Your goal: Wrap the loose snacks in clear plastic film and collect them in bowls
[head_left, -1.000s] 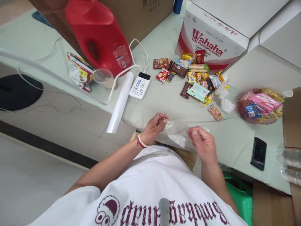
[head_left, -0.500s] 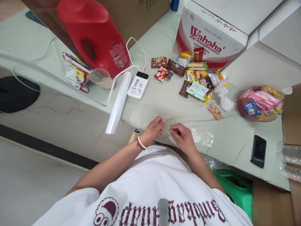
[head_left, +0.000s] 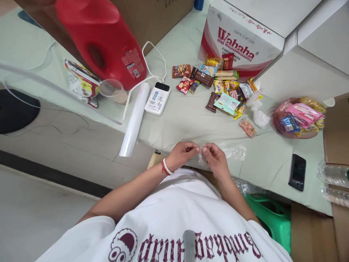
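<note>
A small clear plastic bag (head_left: 201, 157) hangs between my two hands at the near edge of the table. My left hand (head_left: 183, 153), with a beaded bracelet on its wrist, pinches the bag's edge from the left. From the right, my right hand (head_left: 216, 158) pinches the same bag, fingertips almost touching the left ones. Behind the right hand, more clear plastic (head_left: 234, 151) lies flat on the table. A small pink-wrapped snack (head_left: 248, 128) lies farther back to the right.
Wrapped snacks (head_left: 226, 103) are heaped before a Wahaha carton (head_left: 240, 43). A pink bowl of snacks (head_left: 280, 133) and a phone (head_left: 297, 172) are at right. To the left are a power bank (head_left: 158, 100), a white roll (head_left: 133, 122), a plastic cup (head_left: 111, 89) and a red jug (head_left: 109, 40).
My left hand has moved right and closed its fingertips on the clear bag. The right hand stays pinched on it. The whole view has shifted slightly.
</note>
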